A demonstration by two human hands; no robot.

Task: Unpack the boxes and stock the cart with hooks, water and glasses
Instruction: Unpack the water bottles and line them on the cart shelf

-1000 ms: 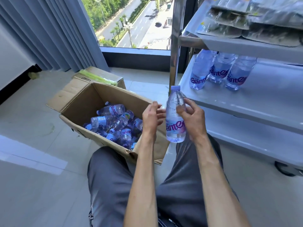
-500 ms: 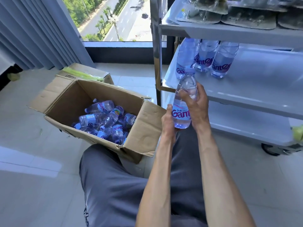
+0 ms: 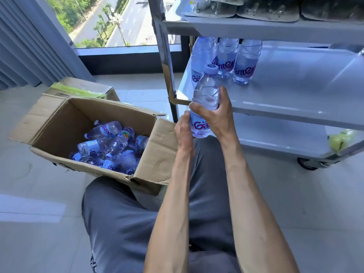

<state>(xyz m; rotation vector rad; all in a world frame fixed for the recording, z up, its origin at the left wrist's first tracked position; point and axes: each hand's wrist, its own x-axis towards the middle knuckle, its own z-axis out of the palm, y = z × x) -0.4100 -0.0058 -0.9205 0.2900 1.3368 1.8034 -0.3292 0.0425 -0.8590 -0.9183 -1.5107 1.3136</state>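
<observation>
Head view shows the right hand (image 3: pixel 215 117) wrapped around a water bottle (image 3: pixel 204 103), upright, with the left hand (image 3: pixel 183 131) pressed against its lower side. Just beyond the grip three bottles (image 3: pixel 226 58) stand on the cart shelf (image 3: pixel 295 91); left of it sits the open box (image 3: pixel 94 123) of bottles.

Bottle (image 3: pixel 204 107) you hold over front-left corner of cart's middle shelf (image 3: pixel 295 91): label shows purple "Ga", rest covered by your right hand (image 3: pixel 215 115). Three bottles (image 3: pixel 244 62) at shelf's back-left corner: "Ga", "Gante" partly readable. Bottles in box (image 3: pixel 110 146): same purple lettering, sideways, fragmentary.
</observation>
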